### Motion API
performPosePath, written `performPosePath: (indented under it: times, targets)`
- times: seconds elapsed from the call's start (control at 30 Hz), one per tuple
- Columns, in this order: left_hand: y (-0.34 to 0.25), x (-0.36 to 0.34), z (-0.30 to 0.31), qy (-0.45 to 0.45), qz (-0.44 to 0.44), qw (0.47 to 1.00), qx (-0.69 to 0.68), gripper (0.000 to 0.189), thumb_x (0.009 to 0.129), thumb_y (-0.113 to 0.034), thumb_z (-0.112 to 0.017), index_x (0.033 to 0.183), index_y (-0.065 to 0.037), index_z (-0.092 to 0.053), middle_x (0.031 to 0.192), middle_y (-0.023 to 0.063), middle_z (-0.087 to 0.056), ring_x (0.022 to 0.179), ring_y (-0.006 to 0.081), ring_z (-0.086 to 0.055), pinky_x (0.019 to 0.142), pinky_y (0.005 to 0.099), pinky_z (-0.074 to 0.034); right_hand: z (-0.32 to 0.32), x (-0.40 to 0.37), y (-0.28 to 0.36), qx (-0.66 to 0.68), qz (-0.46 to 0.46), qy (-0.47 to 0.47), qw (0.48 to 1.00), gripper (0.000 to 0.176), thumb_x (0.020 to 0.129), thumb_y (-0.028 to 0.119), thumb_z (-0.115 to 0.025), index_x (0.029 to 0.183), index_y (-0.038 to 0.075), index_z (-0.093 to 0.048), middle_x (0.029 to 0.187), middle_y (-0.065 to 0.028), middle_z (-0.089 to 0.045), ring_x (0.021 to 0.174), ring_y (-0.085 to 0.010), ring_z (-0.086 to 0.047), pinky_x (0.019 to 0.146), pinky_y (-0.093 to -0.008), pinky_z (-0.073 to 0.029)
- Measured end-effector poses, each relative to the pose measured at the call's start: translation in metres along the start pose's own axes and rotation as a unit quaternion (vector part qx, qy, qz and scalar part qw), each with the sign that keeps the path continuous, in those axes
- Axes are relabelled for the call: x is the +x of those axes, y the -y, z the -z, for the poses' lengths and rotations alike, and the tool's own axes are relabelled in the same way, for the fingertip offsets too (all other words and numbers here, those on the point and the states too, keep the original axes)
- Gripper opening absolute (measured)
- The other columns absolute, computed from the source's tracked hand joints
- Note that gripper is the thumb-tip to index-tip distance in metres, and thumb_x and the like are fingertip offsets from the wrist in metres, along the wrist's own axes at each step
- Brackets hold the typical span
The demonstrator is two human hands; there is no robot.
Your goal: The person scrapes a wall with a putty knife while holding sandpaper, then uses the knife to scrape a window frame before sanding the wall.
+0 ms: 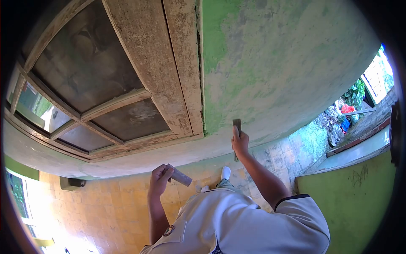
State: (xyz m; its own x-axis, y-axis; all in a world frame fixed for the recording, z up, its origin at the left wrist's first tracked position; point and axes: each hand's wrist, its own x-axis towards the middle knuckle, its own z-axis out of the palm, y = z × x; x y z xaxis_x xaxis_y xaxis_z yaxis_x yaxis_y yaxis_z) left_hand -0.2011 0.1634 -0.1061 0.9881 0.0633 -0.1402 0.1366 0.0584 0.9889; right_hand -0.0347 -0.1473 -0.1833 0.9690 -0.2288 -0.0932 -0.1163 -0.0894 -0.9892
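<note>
One block [182, 178] fills left hand [160, 180], one scraper [237, 125] right hand [240, 143] (against wall [275, 63]).

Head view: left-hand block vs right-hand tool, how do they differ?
Colour: the block is pale grey; the tool is dark.
Pose: the block lies slanted; the tool stands upright.
Place: the block is held low, off the wall; the tool is raised to the wall, beside the window frame.
Shared: each is clasped in one hand, left hand and right hand.
</note>
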Motion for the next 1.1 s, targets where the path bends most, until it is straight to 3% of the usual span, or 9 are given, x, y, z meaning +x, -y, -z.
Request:
performPosePath:
  times: [0.17, 0.23, 0.27, 0.33, 0.47, 0.57, 0.67, 0.93, 1.1]
  targets:
    - [0.004, -0.004, 0.003, -0.013, -0.002, 1.000, -0.004, 0.016, 0.089, -0.015, -0.060, 0.083, -0.001, -0.060, 0.067, -0.0018, -0.052, 0.059, 0.0046, -0.045, 0.052, 0.0203, -0.039, -0.002, -0.009, -0.027, -0.040, -0.007, 0.011, 0.999, 0.052, 0.088, 0.047, -0.056, 0.055, 0.008, -0.043, 0.044, -0.0017, -0.043, 0.032, -0.0119, -0.042, 0.032, -0.0268, -0.031]
    - [0.005, -0.002, 0.002, -0.015, -0.005, 1.000, -0.012, 0.016, 0.089, -0.016, -0.060, 0.083, -0.001, -0.060, 0.067, -0.0017, -0.052, 0.059, 0.0049, -0.045, 0.052, 0.0204, -0.039, -0.014, 0.034, -0.014, -0.044, 0.192, -0.030, 0.980, 0.052, 0.088, 0.047, -0.056, 0.056, 0.008, -0.044, 0.044, -0.0018, -0.043, 0.032, -0.0120, -0.042, 0.031, -0.0268, -0.031]
    - [0.005, -0.001, 0.001, -0.007, -0.008, 1.000, 0.001, 0.016, 0.089, -0.016, -0.060, 0.083, -0.001, -0.060, 0.067, -0.0016, -0.052, 0.059, 0.0051, -0.045, 0.052, 0.0205, -0.039, -0.014, 0.033, -0.005, -0.045, 0.191, -0.029, 0.980, 0.052, 0.088, 0.047, -0.056, 0.056, 0.008, -0.044, 0.044, -0.0018, -0.043, 0.032, -0.0120, -0.042, 0.031, -0.0268, -0.031]
    - [0.002, 0.004, 0.002, 0.005, -0.011, 1.000, 0.016, 0.016, 0.089, -0.016, -0.060, 0.083, -0.001, -0.060, 0.067, -0.0016, -0.052, 0.059, 0.0053, -0.045, 0.052, 0.0205, -0.039, -0.012, 0.021, 0.025, 0.020, 0.031, -0.017, 0.999, 0.053, 0.088, 0.048, -0.056, 0.054, 0.009, -0.043, 0.043, -0.0011, -0.042, 0.032, -0.0117, -0.041, 0.032, -0.0273, -0.031]
    - [0.004, -0.001, 0.000, -0.001, 0.000, 1.000, 0.005, 0.017, 0.089, -0.016, -0.060, 0.082, -0.001, -0.060, 0.067, -0.0015, -0.052, 0.059, 0.0053, -0.045, 0.053, 0.0206, -0.039, 0.008, 0.010, 0.011, 0.061, 0.029, -0.023, 0.997, 0.055, 0.088, 0.048, -0.055, 0.052, 0.009, -0.042, 0.043, -0.0007, -0.042, 0.032, -0.0116, -0.041, 0.032, -0.0278, -0.031]
    - [0.007, -0.005, 0.005, -0.013, 0.001, 1.000, 0.007, 0.017, 0.089, -0.017, -0.060, 0.082, -0.001, -0.060, 0.067, -0.0014, -0.052, 0.059, 0.0053, -0.045, 0.053, 0.0206, -0.039, 0.013, 0.001, -0.037, -0.070, 0.025, -0.038, 0.997, 0.056, 0.088, 0.047, -0.055, 0.050, 0.009, -0.042, 0.044, -0.0006, -0.043, 0.032, -0.0118, -0.041, 0.032, -0.0286, -0.030]
    - [0.011, -0.008, 0.010, -0.020, 0.008, 1.000, 0.003, 0.017, 0.089, -0.016, -0.060, 0.082, -0.001, -0.060, 0.067, -0.0013, -0.052, 0.059, 0.0053, -0.045, 0.053, 0.0206, -0.039, -0.001, 0.011, -0.017, -0.146, 0.143, -0.049, 0.978, 0.054, 0.087, 0.046, -0.057, 0.051, 0.008, -0.043, 0.043, -0.0007, -0.042, 0.033, -0.0121, -0.041, 0.033, -0.0294, -0.030]
    - [0.013, -0.013, 0.008, -0.018, 0.007, 1.000, -0.006, 0.017, 0.089, -0.015, -0.059, 0.081, -0.001, -0.059, 0.067, -0.0007, -0.053, 0.059, 0.0057, -0.046, 0.052, 0.0209, -0.039, 0.003, 0.010, 0.001, 0.016, 0.037, -0.022, 0.999, 0.052, 0.087, 0.045, -0.059, 0.055, 0.007, -0.045, 0.043, -0.0015, -0.040, 0.034, -0.0127, -0.042, 0.034, -0.0302, -0.032]
    - [0.016, -0.021, 0.010, -0.038, 0.019, 0.999, -0.004, 0.017, 0.089, -0.015, -0.060, 0.079, -0.001, -0.058, 0.066, -0.0001, -0.053, 0.058, 0.0064, -0.047, 0.052, 0.0214, -0.040, 0.002, -0.002, -0.031, -0.143, 0.072, -0.024, 0.987, 0.051, 0.088, 0.042, -0.058, 0.059, 0.000, -0.051, 0.042, -0.0050, -0.039, 0.038, -0.0160, -0.047, 0.039, -0.0332, -0.036]
